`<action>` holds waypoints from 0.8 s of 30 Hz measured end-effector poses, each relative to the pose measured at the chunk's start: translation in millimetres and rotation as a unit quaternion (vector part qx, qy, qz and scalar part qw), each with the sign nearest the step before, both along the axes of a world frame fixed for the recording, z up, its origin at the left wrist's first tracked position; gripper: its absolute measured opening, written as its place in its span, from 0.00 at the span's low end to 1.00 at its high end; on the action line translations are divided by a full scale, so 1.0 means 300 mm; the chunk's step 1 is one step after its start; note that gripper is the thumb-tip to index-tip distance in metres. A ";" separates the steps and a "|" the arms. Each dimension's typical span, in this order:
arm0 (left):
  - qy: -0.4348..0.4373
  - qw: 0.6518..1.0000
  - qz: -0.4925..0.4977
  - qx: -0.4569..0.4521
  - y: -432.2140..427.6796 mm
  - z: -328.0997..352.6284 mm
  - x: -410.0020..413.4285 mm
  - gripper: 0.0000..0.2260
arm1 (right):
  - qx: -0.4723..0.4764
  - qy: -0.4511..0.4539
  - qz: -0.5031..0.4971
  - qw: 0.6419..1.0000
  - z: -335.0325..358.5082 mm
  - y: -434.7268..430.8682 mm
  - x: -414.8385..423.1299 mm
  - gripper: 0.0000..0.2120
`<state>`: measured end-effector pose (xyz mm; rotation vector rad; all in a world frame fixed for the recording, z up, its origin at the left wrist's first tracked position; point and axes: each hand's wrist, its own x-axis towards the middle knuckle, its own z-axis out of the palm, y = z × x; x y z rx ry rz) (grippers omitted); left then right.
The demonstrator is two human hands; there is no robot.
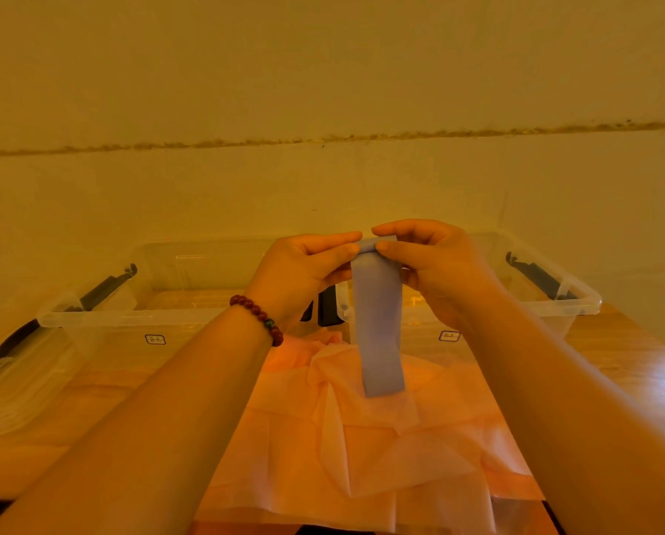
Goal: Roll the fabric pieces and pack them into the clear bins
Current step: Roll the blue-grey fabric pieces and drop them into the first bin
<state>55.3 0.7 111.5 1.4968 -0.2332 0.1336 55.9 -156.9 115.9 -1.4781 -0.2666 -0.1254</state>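
Blue and smooth, the strip [379,322] is hanging flat and straight in the air from our two hands, in front of the gap between the bins. Its top end is bunching into a small roll and its square-cut lower end is dangling just above the fabric [361,438]. We are pinching that top end from both sides. Our left hand [303,268] is gripping it with its fingers [334,239] stretched over the top and the thumb underneath. Our right hand [435,260] is gripping it with its fingers [400,227] curled over and the thumb pressing the front.

Peach-coloured, thin and slightly see-through, the fabric is lying creased and rumpled on the wooden surface [632,361] below our arms. It is peaking in a fold just under the strip. A bracelet [259,316] of round dark-red beads is sitting on our left wrist.

Two clear plastic bins are standing side by side at the back of the surface, the left bin [137,314] and the right bin [578,299]. Each is rectangular with rounded corners, a black latch on its outer end and a small label on its front wall. Through their walls we are seeing only the wood grain beneath. A plain wall [323,71] is rising behind them.
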 end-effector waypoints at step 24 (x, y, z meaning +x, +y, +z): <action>0.073 0.997 -0.021 -0.032 -0.053 -0.024 -0.022 0.05 | -0.033 -0.067 -0.095 0.993 -0.020 0.002 0.010 0.16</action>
